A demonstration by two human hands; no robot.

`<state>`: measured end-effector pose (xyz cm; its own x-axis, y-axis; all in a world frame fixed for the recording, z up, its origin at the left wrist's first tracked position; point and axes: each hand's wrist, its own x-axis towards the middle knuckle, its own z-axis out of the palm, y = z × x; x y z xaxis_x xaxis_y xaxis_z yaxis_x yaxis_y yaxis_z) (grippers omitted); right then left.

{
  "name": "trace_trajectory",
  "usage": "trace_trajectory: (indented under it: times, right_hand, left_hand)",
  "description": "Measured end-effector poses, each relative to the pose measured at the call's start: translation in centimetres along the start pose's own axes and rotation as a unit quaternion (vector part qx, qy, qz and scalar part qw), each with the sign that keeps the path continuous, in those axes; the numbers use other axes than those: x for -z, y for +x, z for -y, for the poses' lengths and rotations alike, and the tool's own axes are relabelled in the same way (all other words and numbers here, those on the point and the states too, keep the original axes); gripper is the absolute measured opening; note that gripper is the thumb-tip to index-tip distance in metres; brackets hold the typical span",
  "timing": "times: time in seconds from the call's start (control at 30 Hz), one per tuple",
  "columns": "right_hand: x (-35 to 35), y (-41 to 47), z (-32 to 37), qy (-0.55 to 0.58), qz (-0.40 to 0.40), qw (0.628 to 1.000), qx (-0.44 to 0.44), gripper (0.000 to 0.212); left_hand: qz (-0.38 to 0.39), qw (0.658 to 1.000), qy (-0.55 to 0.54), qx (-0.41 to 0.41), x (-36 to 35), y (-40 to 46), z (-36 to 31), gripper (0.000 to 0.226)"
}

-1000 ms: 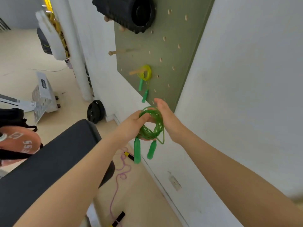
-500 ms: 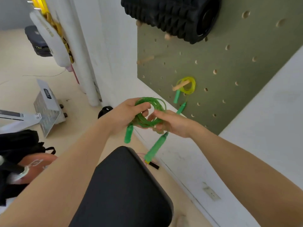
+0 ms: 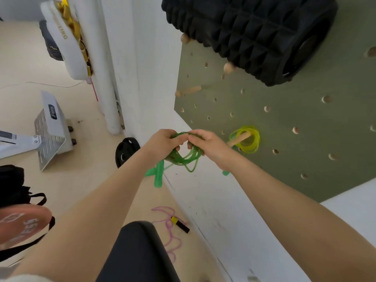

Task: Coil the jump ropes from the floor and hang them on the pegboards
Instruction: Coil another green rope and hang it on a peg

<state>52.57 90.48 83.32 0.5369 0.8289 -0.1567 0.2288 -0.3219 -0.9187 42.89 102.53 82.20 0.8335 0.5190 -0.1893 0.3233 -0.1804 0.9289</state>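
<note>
My left hand (image 3: 162, 142) is closed on one side of the green jump rope (image 3: 184, 157), held in loose loops in front of the wall below the pegboard (image 3: 284, 127); its green handles (image 3: 158, 176) dangle under my wrist; my right hand (image 3: 205, 143) pinches the other side of the coil; a stray loop sags, so the bundle could unravel if my grip eases; just right, a peg (image 3: 239, 139) already carries a yellow rope (image 3: 247, 142), which crowding might knock loose; a pink rope (image 3: 168, 222) waits on the floor.

You are holding a coiled green jump rope (image 3: 186, 157), handles dangling, while a pink rope (image 3: 169, 231) is lying loose on the floor.
</note>
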Motion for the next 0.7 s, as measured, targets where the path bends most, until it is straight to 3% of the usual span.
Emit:
trace_trajectory:
  times: [0.1, 0.17, 0.23, 0.37, 0.47, 0.6, 0.7]
  right_hand:
    - [0.8, 3.6, 0.3, -0.013, -0.061, 0.998, -0.003, 0.021]
    - [1.0, 6.2, 0.7, -0.011, -0.115, 0.993, -0.007, 0.023]
    - [1.0, 8.7, 1.1, -0.003, -0.151, 0.988, -0.007, 0.021]
    - [1.0, 13.1, 1.8, -0.053, -0.208, 0.976, 0.032, 0.013]
    - [1.3, 15.3, 2.7, -0.164, -0.261, 0.950, 0.050, 0.014]
    - [1.6, 17.1, 2.6, -0.354, -0.323, 0.878, -0.009, 0.017]
    - [2.5, 18.3, 2.0, -0.335, -0.337, 0.878, -0.048, 0.016]
  left_hand:
    - [-0.001, 0.985, -0.174, 0.014, 1.1, 3.5, 0.4, 0.016]
    - [0.014, 0.972, -0.235, -0.002, 2.1, 5.7, 0.8, 0.002]
    - [0.014, 0.968, -0.251, -0.018, 3.0, 8.0, 1.0, 0.012]
    - [-0.066, 0.977, -0.182, -0.093, 4.4, 12.8, 0.5, 0.019]
    - [-0.116, 0.972, -0.149, -0.141, 5.0, 16.5, -0.2, 0.022]
    - [-0.144, 0.977, -0.047, -0.153, 5.0, 20.6, -0.5, 0.023]
    - [-0.121, 0.981, -0.047, -0.145, 4.6, 22.6, -0.5, 0.022]
